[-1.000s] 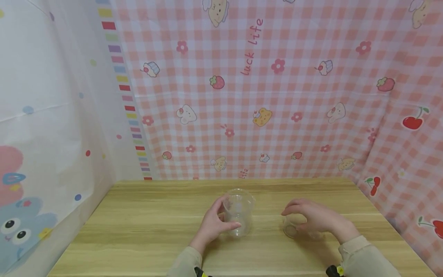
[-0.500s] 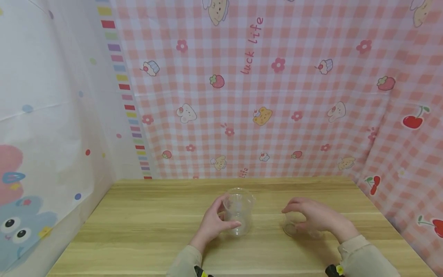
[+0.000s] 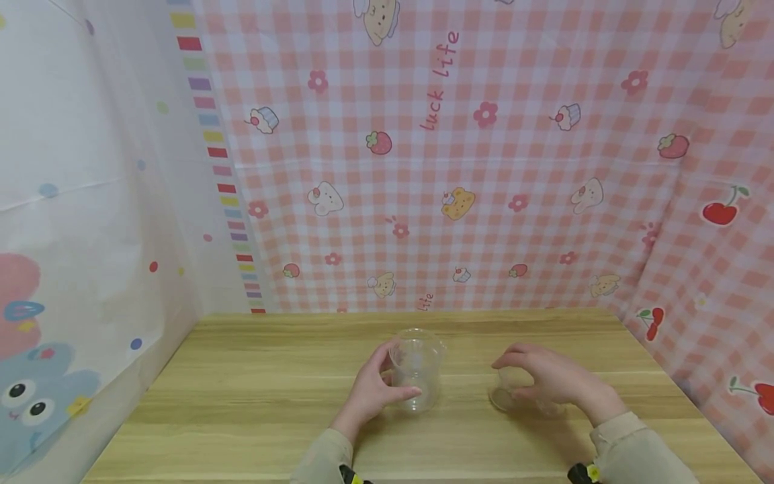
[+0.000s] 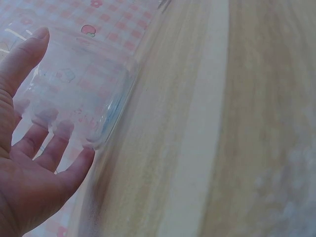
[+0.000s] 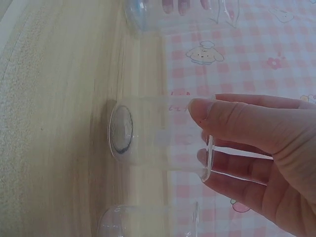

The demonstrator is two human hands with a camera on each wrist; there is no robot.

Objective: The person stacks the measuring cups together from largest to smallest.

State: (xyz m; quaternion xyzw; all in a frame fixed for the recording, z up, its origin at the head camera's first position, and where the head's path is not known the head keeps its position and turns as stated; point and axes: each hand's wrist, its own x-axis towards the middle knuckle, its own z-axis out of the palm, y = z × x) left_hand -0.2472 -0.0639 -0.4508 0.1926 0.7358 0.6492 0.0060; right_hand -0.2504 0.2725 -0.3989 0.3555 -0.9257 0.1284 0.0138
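A large clear beaker (image 3: pixel 426 376) stands upright on the wooden table. My left hand (image 3: pixel 373 390) curls round its side, thumb across the near face; the left wrist view shows the fingertips (image 4: pixel 63 129) through the clear wall. To the right, my right hand (image 3: pixel 553 376) grips a small clear beaker (image 5: pixel 155 131) near its rim, thumb on one side and fingers on the other. Its base is at the tabletop, slightly tilted; whether it touches is hard to tell. Another small clear beaker (image 5: pixel 148 222) stands close by, mostly hidden behind the right hand in the head view.
The wooden table (image 3: pixel 272 383) reaches back to a pink checked cloth (image 3: pixel 357 175) with printed cartoons. A white cloth (image 3: pixel 109 222) hangs along the left side, and the checked cloth continues on the right.
The base of the small beaker in my right hand has swung slightly left, so it tilts more. The left hand and large beaker look unmoved.
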